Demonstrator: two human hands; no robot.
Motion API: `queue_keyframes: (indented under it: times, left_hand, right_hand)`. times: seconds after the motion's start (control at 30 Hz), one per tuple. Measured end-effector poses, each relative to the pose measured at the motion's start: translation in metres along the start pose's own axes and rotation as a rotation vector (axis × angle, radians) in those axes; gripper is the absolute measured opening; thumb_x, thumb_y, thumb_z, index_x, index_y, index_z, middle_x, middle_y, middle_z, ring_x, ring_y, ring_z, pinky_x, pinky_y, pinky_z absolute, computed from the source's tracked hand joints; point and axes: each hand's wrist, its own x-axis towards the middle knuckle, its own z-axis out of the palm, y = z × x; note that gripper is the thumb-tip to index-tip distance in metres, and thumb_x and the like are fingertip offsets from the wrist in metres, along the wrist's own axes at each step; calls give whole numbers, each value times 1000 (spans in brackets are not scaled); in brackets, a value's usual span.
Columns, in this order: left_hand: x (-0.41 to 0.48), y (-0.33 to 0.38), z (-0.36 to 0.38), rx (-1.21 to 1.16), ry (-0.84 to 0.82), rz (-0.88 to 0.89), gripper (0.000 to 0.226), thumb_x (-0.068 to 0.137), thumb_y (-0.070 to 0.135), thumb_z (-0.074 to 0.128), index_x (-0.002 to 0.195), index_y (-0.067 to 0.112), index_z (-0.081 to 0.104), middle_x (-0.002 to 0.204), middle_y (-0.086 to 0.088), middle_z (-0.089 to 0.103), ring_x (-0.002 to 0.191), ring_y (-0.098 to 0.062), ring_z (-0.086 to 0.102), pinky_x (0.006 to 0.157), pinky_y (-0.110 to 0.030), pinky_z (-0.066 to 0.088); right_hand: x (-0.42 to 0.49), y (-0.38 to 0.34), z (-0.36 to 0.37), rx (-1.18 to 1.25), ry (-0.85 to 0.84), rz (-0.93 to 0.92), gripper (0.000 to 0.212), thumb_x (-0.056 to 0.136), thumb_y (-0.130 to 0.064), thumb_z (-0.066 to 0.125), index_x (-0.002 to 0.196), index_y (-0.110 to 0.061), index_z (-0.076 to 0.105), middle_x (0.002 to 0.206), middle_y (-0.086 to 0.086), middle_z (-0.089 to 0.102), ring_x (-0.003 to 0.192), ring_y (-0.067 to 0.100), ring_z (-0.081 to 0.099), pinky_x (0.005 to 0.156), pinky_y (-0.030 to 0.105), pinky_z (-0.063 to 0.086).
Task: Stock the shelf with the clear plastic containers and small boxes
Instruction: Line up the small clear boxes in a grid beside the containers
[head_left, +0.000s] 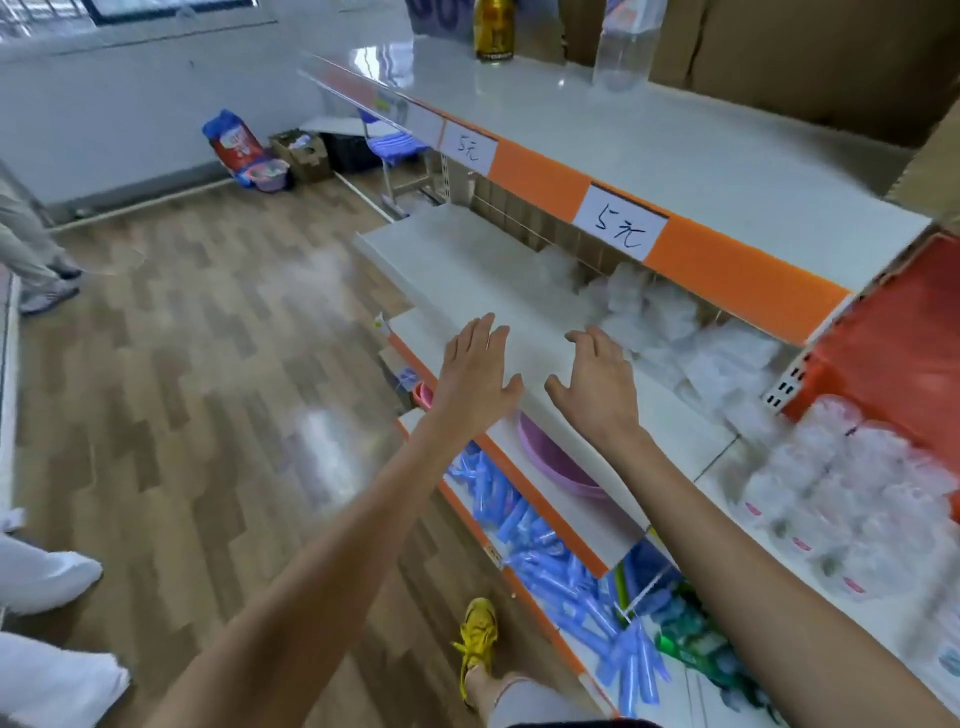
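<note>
left hand (475, 371) out flat above the front edge of the white shelf (467, 270), fingers straight, holding nothing. right hand (597, 384) just beside it, fingers loose and a bit bent, holding nothing too. clear plastic containers (670, 332) piled in the back right corner of that shelf, blurry, near the right fingertips. more clear jars (852, 483) past the right end. purple bowl (556, 467) under the front edge.

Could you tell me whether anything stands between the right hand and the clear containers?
Nothing visible does: the right hand is open beside the clear containers, with only bare shelf between.
</note>
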Motion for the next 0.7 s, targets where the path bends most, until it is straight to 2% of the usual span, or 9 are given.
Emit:
queue_keyframes:
  times: [0.17, 0.43, 0.7]
  left_hand:
    - [57, -43, 17, 47, -79, 59, 65, 95, 35, 54, 149, 9, 29, 159, -14, 19, 147, -30, 15, 118, -39, 15]
    - [159, -89, 53, 66, -151, 197, 63, 95, 34, 53, 147, 7, 30, 159, -15, 19, 147, -30, 16, 117, -41, 17]
    - [248, -116, 109, 97, -256, 356, 68, 93, 34, 56, 148, 7, 27, 159, -15, 18, 145, -32, 19, 116, -41, 17]
  right_hand:
    - [67, -10, 34, 17, -23, 76, 62, 88, -29, 62, 144, -13, 39, 157, 12, 29, 142, 29, 28, 111, 40, 28]
    - [142, 1, 63, -55, -19, 195, 60, 89, -31, 63, 141, -11, 42, 143, 11, 43, 129, 29, 43, 98, 38, 39]
    - [180, 8, 105, -118, -64, 340, 63, 92, -32, 60, 146, -12, 35, 154, 11, 29, 137, 31, 34, 106, 40, 33]
